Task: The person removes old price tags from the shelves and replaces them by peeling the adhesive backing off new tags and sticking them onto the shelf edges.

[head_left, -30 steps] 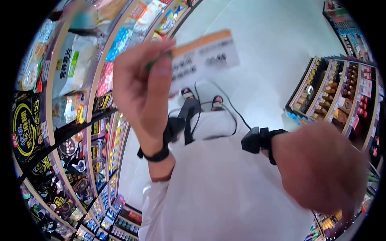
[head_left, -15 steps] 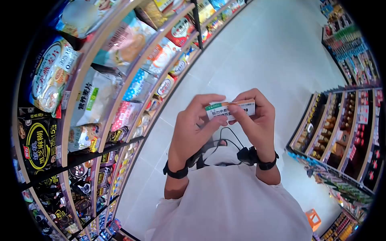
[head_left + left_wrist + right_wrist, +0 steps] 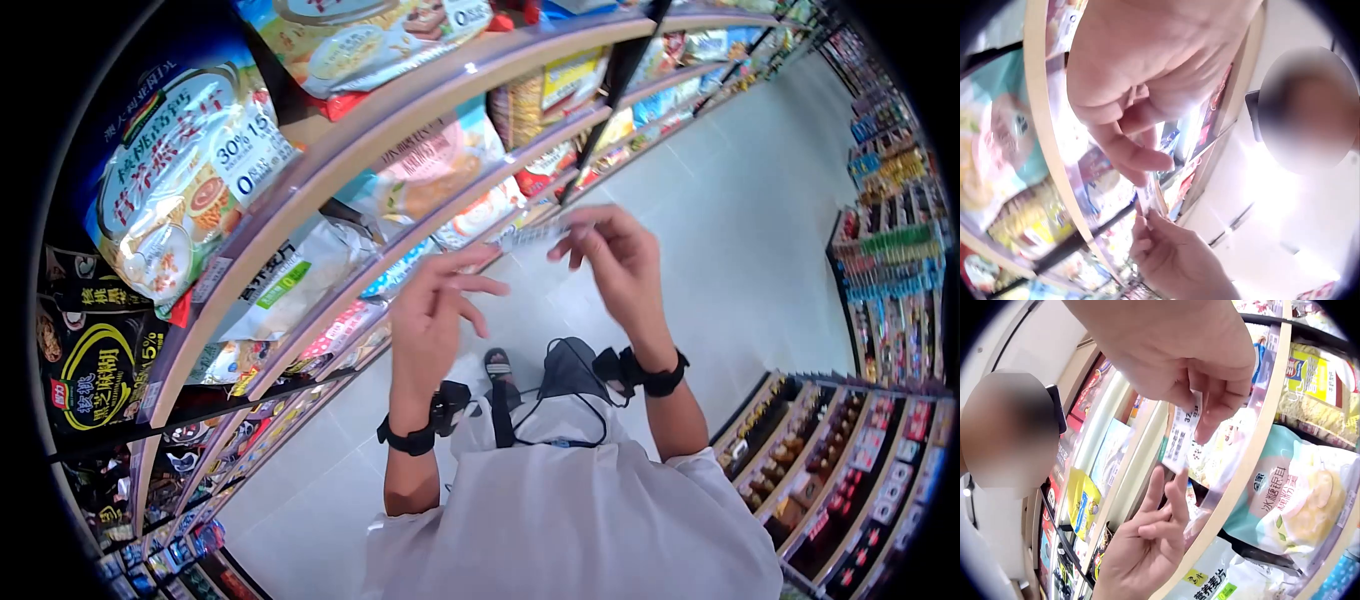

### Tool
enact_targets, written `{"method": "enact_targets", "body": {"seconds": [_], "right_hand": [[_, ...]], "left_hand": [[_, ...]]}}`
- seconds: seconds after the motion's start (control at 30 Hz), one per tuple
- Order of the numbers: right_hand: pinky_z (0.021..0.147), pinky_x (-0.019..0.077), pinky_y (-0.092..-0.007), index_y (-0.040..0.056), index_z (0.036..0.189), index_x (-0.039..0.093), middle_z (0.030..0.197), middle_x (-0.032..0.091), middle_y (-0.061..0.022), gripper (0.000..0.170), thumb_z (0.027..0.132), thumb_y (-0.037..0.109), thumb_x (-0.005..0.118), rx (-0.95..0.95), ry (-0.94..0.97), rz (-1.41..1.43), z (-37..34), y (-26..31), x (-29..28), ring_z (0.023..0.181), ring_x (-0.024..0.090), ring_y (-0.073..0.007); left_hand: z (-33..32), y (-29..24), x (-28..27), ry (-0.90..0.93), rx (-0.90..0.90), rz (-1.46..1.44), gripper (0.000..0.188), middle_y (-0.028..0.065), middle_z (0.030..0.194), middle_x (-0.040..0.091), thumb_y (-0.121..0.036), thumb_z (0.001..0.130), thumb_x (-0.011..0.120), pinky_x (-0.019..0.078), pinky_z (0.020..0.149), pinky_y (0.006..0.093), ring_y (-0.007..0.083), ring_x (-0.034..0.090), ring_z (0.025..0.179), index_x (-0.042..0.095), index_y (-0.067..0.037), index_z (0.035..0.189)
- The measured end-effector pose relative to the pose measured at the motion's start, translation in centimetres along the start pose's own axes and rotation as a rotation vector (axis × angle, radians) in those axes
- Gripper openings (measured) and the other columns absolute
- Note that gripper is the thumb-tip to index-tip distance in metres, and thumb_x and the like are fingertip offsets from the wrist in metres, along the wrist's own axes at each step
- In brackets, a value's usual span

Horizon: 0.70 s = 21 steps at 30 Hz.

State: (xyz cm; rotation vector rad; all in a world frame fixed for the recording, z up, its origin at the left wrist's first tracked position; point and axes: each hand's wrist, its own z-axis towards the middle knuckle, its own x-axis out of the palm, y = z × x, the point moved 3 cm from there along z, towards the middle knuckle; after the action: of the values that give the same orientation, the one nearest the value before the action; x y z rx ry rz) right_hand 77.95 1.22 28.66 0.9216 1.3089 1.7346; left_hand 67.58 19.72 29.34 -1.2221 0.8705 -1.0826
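Observation:
A small white price tag (image 3: 1179,437) with printed lettering is pinched between the thumb and fingers of my right hand (image 3: 620,270). From the head view the price tag (image 3: 535,235) appears nearly edge-on, level with both hands above the aisle floor. My left hand (image 3: 435,310) is spread loosely on the other side, holding nothing. In the right wrist view, the left hand's fingertips (image 3: 1157,477) come right up to the free end of the tag. The left wrist view shows the tag (image 3: 1147,197) as a narrow strip between the two hands.
Shelves with wooden-coloured front edges (image 3: 420,95) run close along the left. They carry bagged cereals, including a large blue bag (image 3: 190,180) near me. Another shelf unit (image 3: 850,470) stands at the right, across the pale tiled floor (image 3: 720,190). Thin black cables (image 3: 600,410) hang before my body.
The tag was first in my left hand, then between both hands; now only the right grips it. My left hand has loosened and drawn apart. The view has swung toward the left shelves.

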Motion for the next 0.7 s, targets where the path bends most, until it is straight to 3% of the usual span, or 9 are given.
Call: {"method": "enact_targets", "body": {"seconds": [0.07,0.17,0.27,0.33,0.37,0.47,0.5,0.63,0.7], "right_hand": [[0.067,0.0491,-0.0235,-0.0037,0.108,0.065,0.091,0.069,-0.0059,0.016,0.098,0.001,0.053,-0.154,-0.059,-0.089,6.4,-0.3,0.5,0.081,0.068,-0.0117],[0.065,0.0475,-0.0265,-0.0008,0.11,0.064,0.081,0.065,-0.0098,0.016,0.097,0.002,0.054,-0.455,0.01,-0.341,15.6,0.4,2.6,0.074,0.064,-0.0113],[0.063,0.0464,-0.0326,0.0013,0.111,0.063,0.077,0.06,-0.016,0.018,0.095,0.001,0.054,-0.559,0.178,-0.353,20.7,0.6,4.5,0.067,0.061,-0.0226],[0.063,0.0465,-0.0341,0.0015,0.11,0.064,0.079,0.062,-0.0173,0.019,0.094,0.0,0.054,-0.666,0.227,-0.291,22.6,-0.6,5.3,0.067,0.061,-0.0289],[0.067,0.0486,-0.0372,0.0024,0.109,0.065,0.081,0.063,-0.0191,0.023,0.09,-0.004,0.054,-0.587,0.294,-0.334,23.3,-0.6,5.3,0.073,0.063,-0.0334],[0.076,0.0506,-0.0279,0.0011,0.112,0.064,0.096,0.07,-0.0143,0.024,0.096,-0.004,0.048,-0.626,0.371,-0.359,24.6,-1.0,5.8,0.084,0.069,-0.0219],[0.075,0.0533,-0.0376,0.0029,0.11,0.067,0.089,0.068,-0.0175,0.03,0.086,-0.008,0.051,-0.629,0.364,-0.252,25.1,-1.3,6.1,0.084,0.069,-0.0305],[0.075,0.0528,-0.0388,0.0027,0.108,0.068,0.09,0.069,-0.0163,0.031,0.083,-0.008,0.053,-0.559,0.421,-0.165,25.7,-2.1,6.1,0.084,0.068,-0.0311],[0.076,0.0512,-0.0403,0.0032,0.107,0.068,0.089,0.069,-0.0153,0.029,0.083,-0.005,0.055,-0.659,0.423,-0.334,25.4,-1.6,5.8,0.083,0.067,-0.0321]], "left_hand": [[3.0,-0.5,-3.1,-0.222,0.085,0.121,0.031,0.0163,0.125,0.062,0.005,0.1,0.039,0.0573,0.072,0.0297,0.0283,0.068,0.11,0.058,0.002,0.125],[8.5,-3.1,-4.5,-0.311,0.5,0.971,0.036,0.0186,0.134,0.057,0.004,0.094,0.048,0.0473,0.101,0.0465,0.0348,0.052,0.131,0.056,0.0,0.13],[11.9,-1.1,-4.2,-0.393,0.401,1.274,0.047,0.019,0.145,0.047,-0.003,0.088,0.058,0.0218,0.118,0.0556,0.0386,0.035,0.142,0.053,-0.002,0.135],[12.5,0.1,-4.7,-0.404,0.347,1.363,0.053,0.0164,0.151,0.04,-0.01,0.086,0.063,0.018,0.119,0.0565,0.0388,0.033,0.143,0.052,-0.004,0.138],[13.0,0.1,-4.4,-0.429,0.326,1.38,0.053,0.0161,0.151,0.041,-0.009,0.086,0.063,0.0183,0.119,0.0567,0.0388,0.034,0.143,0.052,-0.005,0.138],[14.2,0.1,-4.3,-0.512,0.31,1.43,0.053,0.0155,0.149,0.042,-0.006,0.085,0.061,0.019,0.118,0.0574,0.04,0.035,0.141,0.05,-0.005,0.137],[13.9,0.3,-4.0,-0.527,0.294,1.439,0.052,0.0154,0.149,0.042,-0.005,0.086,0.06,0.0192,0.118,0.0577,0.0406,0.035,0.141,0.049,-0.005,0.137],[14.3,0.7,-3.2,-0.599,0.233,1.48,0.048,0.0139,0.145,0.047,-0.002,0.085,0.057,0.0217,0.116,0.0574,0.0396,0.039,0.137,0.051,-0.007,0.133],[14.8,0.9,-3.1,-0.64,0.231,1.478,0.046,0.0123,0.143,0.051,-0.002,0.086,0.056,0.0218,0.117,0.0565,0.0378,0.041,0.135,0.053,-0.007,0.131]]}}
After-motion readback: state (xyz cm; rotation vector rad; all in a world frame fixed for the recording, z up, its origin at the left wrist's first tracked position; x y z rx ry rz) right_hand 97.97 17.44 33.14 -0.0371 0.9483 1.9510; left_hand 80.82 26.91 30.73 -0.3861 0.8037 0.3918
